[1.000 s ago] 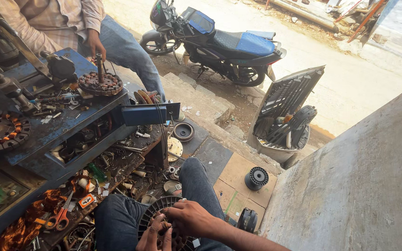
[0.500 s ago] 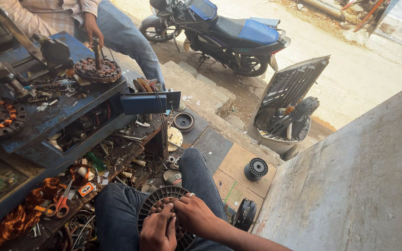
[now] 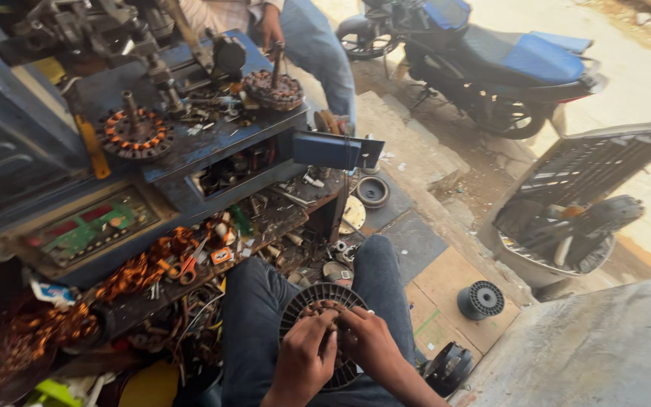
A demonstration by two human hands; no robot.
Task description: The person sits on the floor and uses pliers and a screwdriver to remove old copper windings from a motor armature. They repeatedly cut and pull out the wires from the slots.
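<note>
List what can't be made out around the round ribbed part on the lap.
- Head view: centre of the round ribbed part, covered by the left hand and right hand.
- Whatever the fingers pinch: too small, hidden.
- Part's lower rim: behind both hands.
- Second person at the blue workbench: cut off by the top edge.

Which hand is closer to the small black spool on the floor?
Right. The right hand works on the round black motor part, on the side toward the black spool; the left hand is farther away.
</note>
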